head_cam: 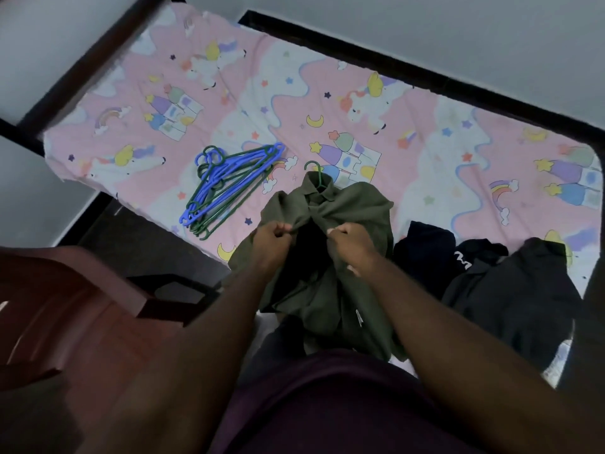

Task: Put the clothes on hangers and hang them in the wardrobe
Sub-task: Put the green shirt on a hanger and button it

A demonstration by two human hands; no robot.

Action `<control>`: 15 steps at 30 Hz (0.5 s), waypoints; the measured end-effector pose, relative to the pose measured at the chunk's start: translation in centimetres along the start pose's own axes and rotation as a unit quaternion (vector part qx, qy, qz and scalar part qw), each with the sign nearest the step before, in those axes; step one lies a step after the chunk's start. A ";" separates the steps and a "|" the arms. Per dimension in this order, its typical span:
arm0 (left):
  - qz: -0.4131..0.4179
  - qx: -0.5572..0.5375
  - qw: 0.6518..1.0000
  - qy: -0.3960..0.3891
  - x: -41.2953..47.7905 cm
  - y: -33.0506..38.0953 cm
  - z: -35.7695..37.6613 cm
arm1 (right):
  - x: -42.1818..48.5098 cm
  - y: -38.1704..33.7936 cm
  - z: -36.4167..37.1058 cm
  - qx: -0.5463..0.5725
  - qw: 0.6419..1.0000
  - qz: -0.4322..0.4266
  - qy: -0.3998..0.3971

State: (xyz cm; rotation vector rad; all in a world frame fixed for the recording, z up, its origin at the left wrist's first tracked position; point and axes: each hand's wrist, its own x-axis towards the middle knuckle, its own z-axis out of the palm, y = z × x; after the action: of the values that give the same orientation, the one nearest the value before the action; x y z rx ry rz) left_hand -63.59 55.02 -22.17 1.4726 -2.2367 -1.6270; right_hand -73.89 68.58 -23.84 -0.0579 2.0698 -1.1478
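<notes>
Olive shirt (357, 204) on green hanger (315, 173), front edges pinched by both hands

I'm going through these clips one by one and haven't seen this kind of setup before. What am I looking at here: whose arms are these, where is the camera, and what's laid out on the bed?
There is no machine here. A person wears a wide-angle camera on the head, so the single picture looks forward and down along their own bare arms.

In front of them is a bed with a pink cartoon sheet. An olive green shirt lies at its near edge with a green hanger hook poking out of the collar, so it looks to be on a hanger already. The left hand and right hand each pinch one front edge of the shirt, perhaps to button it.

Left of the shirt lies a bunch of spare blue and green hangers. To the right is a pile of dark clothes, not yet on hangers. A reddish-brown chair stands at lower left. No wardrobe is in view.
</notes>
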 end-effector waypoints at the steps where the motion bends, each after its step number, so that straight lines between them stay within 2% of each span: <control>1: -0.015 -0.021 1.000 -0.002 -0.8 0.1 0.5 | -0.2 0.3 0.5 0.065 0.998 0.025 -0.008; 3: -0.033 -0.052 0.998 0.013 -2.2 0.7 1.2 | -0.7 0.7 1.2 0.150 0.986 0.063 -0.020; 6: -0.059 -0.137 0.989 0.008 -2.8 1.8 1.9 | -1.2 0.3 1.4 0.208 0.973 0.095 -0.024; 9: -0.084 -0.218 0.972 -0.032 -2.7 2.3 2.7 | -1.1 -0.3 1.5 0.194 0.978 0.082 -0.009; 12: -0.173 -0.271 0.945 -0.052 -2.0 2.1 3.0 | -1.2 -0.5 1.8 0.162 0.984 0.072 -0.001; 15: -0.253 -0.255 0.928 -0.103 -1.7 1.9 2.5 | -1.4 -0.7 1.9 0.140 0.988 0.068 -0.011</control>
State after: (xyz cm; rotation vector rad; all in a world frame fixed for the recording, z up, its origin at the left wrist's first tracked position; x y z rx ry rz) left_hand -65.19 58.03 -21.12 1.8625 -1.3641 -2.3643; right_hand -71.93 67.32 -23.06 0.2018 1.8451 -1.3334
